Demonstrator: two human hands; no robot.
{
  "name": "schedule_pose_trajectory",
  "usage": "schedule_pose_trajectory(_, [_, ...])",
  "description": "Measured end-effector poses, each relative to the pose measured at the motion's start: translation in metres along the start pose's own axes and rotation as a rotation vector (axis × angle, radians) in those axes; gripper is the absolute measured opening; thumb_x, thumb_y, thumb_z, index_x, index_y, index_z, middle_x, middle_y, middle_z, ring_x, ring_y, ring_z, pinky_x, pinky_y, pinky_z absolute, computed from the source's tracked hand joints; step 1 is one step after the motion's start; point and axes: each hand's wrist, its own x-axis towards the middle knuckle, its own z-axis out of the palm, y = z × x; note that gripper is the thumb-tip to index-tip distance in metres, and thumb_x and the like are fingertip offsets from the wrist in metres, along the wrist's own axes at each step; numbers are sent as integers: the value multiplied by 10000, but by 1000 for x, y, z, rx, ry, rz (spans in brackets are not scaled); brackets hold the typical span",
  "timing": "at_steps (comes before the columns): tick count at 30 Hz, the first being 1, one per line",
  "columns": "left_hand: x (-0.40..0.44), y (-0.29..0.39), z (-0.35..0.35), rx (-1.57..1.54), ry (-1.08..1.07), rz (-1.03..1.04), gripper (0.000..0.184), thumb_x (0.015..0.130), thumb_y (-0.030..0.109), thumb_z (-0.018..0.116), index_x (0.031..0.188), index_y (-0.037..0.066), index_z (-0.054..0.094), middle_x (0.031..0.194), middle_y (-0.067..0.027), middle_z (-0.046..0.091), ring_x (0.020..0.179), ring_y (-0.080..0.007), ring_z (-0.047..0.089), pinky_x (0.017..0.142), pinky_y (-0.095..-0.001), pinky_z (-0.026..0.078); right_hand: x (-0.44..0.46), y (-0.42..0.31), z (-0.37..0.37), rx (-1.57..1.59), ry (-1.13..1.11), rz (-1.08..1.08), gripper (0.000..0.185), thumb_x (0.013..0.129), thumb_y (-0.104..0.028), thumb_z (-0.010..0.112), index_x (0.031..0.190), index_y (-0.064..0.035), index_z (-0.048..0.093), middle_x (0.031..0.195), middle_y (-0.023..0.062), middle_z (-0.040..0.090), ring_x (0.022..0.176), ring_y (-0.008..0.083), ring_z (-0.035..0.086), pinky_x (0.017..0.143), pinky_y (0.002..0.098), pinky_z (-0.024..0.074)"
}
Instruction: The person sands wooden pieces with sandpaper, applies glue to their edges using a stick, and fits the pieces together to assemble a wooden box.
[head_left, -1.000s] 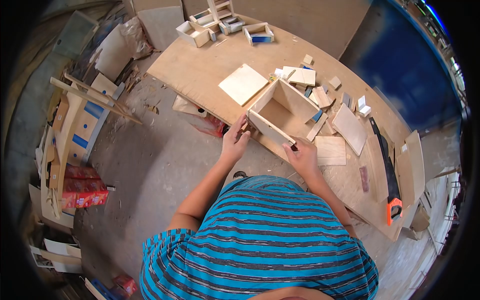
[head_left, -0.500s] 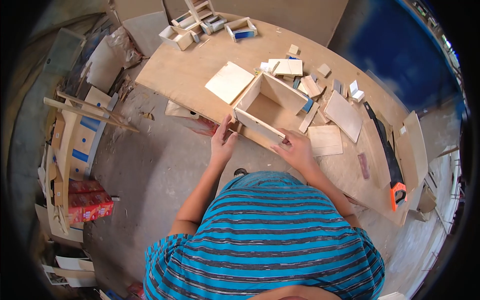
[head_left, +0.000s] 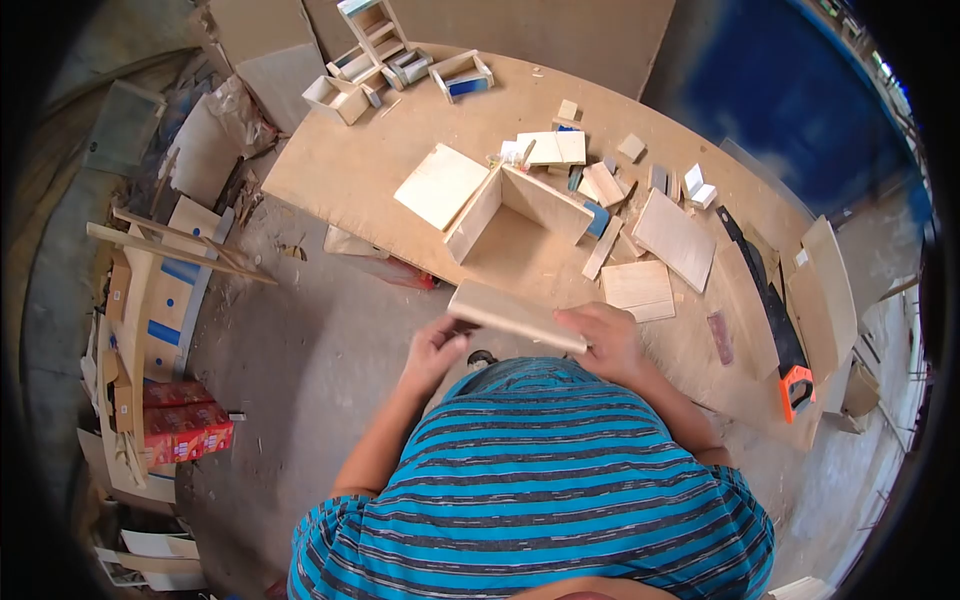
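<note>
A flat rectangular wooden board [head_left: 515,313] is held just off the table's near edge, in front of the striped shirt. My right hand [head_left: 608,340] grips its right end, thumb on the upper face. My left hand [head_left: 435,350] is at the left end, its fingertips partly hidden behind the board's edge. Beyond it, two joined wooden panels [head_left: 545,203] stand upright on the table in an L shape, their near side without a wall. Against their left side lies a pale square board [head_left: 438,187].
Wood offcuts [head_left: 603,185] and loose boards [head_left: 675,236] litter the table [head_left: 350,190] on the right. A saw with an orange handle [head_left: 796,390] lies near the right edge. Small wooden boxes [head_left: 462,77] sit at the far end. Red cartons [head_left: 185,422] stand on the floor at left.
The board has come away from the near side of the box and moved toward my body. Both hands have drawn back with it, leaving two panels standing.
</note>
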Motion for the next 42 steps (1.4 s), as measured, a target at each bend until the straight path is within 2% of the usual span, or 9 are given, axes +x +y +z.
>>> schedule_pose_trajectory(2, [-5,22,25,-119,-96,-21,811,819,497,649,1379,-21,371,1308,-143,513,1193,-250,517,1025,-396,392,13,-14,-9,-108,12,-125,339,708,-78,681,1046,-113,685,879,44,647,728,249,634,627,347,523])
schedule_pose_trajectory(5, [1,25,39,-516,32,-115,776,875,490,595,1425,26,305,1391,-123,443,1291,-262,433,1074,-435,344,29,-17,-5,-212,-66,-284,377,699,-103,684,1073,-146,684,1008,20,619,774,223,634,639,331,526])
schedule_pose_trajectory(6, [8,53,57,-521,257,-227,611,897,337,610,1372,26,383,1319,-131,506,1209,-277,507,1028,-440,401,36,-19,-3,-201,-116,-303,375,700,-116,688,1073,-150,684,1016,21,615,781,224,633,643,330,527])
schedule_pose_trajectory(11, [9,60,49,-411,593,-41,459,833,125,647,1251,18,490,1127,-111,591,1049,-253,587,899,-407,482,68,-13,-33,-68,-85,-369,269,761,-201,714,1021,-133,694,973,30,659,784,231,644,679,346,534])
schedule_pose_trajectory(15, [-9,62,29,-342,614,55,585,768,96,668,1302,7,445,1178,-113,570,1092,-242,559,923,-382,448,104,58,-64,-186,148,51,285,763,-179,714,1029,-79,684,969,80,681,780,251,648,685,344,528])
schedule_pose_trajectory(20, [-13,62,25,-387,631,110,583,742,90,657,1280,-11,456,1133,-119,588,1038,-247,584,898,-362,459,152,156,-27,5,-137,291,518,697,-142,777,1190,-64,638,1024,127,681,766,163,639,687,289,529])
schedule_pose_trajectory(24, [-16,63,34,-286,665,148,519,732,72,685,1212,-30,516,1055,-106,623,975,-226,610,865,-344,467,177,184,12,231,-300,395,605,633,-270,817,1184,-88,646,1043,135,683,782,198,660,757,299,523])
schedule_pose_trajectory(30, [-17,28,43,-65,727,1,213,793,100,724,965,-14,675,882,-61,681,774,-126,621,725,-270,485,199,208,45,36,-349,330,509,612,-310,820,1037,-53,707,917,139,709,833,235,685,781,313,529])
schedule_pose_trajectory(42, [32,-23,53,18,529,-277,252,841,156,686,1011,-28,659,868,-72,683,727,-128,622,668,-275,506,197,206,57,-46,-244,370,379,584,-299,748,903,-98,718,813,153,688,741,286,665,704,354,523])
